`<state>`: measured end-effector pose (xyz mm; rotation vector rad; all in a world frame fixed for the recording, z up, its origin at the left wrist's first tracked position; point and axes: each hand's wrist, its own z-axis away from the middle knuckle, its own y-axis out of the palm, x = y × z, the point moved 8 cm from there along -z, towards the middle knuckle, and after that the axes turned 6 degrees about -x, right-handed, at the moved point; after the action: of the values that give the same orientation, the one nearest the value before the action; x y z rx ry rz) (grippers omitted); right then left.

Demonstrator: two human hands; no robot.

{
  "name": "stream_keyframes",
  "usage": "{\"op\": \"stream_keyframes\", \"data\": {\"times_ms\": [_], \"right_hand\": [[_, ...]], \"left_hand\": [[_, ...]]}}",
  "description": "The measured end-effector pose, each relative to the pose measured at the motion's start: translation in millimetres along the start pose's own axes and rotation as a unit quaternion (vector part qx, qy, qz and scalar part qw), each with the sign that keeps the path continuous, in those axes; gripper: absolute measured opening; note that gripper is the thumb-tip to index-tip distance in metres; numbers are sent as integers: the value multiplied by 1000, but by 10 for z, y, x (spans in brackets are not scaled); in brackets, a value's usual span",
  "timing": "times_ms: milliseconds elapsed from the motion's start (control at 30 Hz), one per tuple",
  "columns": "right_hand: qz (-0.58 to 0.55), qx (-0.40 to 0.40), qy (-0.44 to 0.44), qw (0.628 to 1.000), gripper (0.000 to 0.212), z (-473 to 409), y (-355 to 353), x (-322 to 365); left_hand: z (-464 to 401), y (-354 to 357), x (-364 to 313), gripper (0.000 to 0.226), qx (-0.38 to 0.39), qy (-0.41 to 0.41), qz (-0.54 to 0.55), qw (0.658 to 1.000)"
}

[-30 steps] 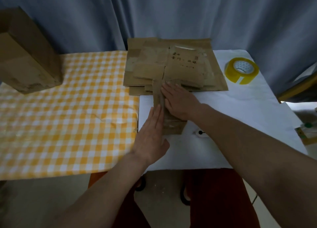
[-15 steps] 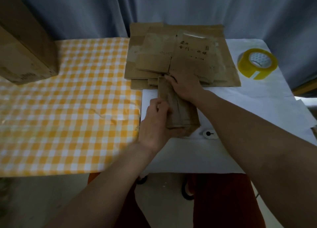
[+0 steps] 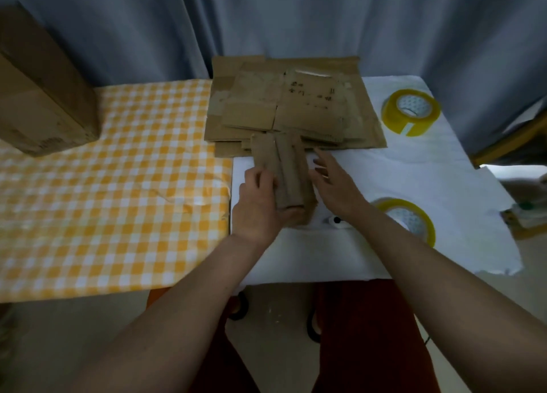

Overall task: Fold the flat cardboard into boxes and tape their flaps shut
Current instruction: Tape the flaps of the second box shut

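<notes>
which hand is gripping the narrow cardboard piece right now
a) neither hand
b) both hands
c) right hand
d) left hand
d) The left hand has its fingers and thumb curled round the near end of the narrow cardboard piece, while the right hand is beside it with fingers spread and not closed on the piece.

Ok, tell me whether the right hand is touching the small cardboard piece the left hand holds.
Apart. In the head view the right hand hovers open beside the small cardboard piece, with white cloth showing between them; the left hand grips the piece.
</notes>
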<state>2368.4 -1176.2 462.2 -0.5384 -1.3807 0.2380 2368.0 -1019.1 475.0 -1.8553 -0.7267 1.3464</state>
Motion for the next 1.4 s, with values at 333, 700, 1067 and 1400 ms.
{"op": "stream_keyframes", "data": {"times_ms": [333, 700, 1067, 1400], "right_hand": [[304, -33, 63, 950, 43, 1188, -1011, -1017], [204, 2, -49, 978, 33, 1378, -957, -372], [126, 86, -84, 985, 39, 1432, -541, 235], [-221, -184, -57, 956, 57, 1447, -666, 236]], "left_hand": [[453, -151, -557, 82, -87, 94, -62, 990], [767, 90, -833, 70, 110, -19, 186, 976], [884, -486, -538, 10, -91, -53, 236, 966], [867, -549, -294, 33, -44, -251, 529, 810]]}}
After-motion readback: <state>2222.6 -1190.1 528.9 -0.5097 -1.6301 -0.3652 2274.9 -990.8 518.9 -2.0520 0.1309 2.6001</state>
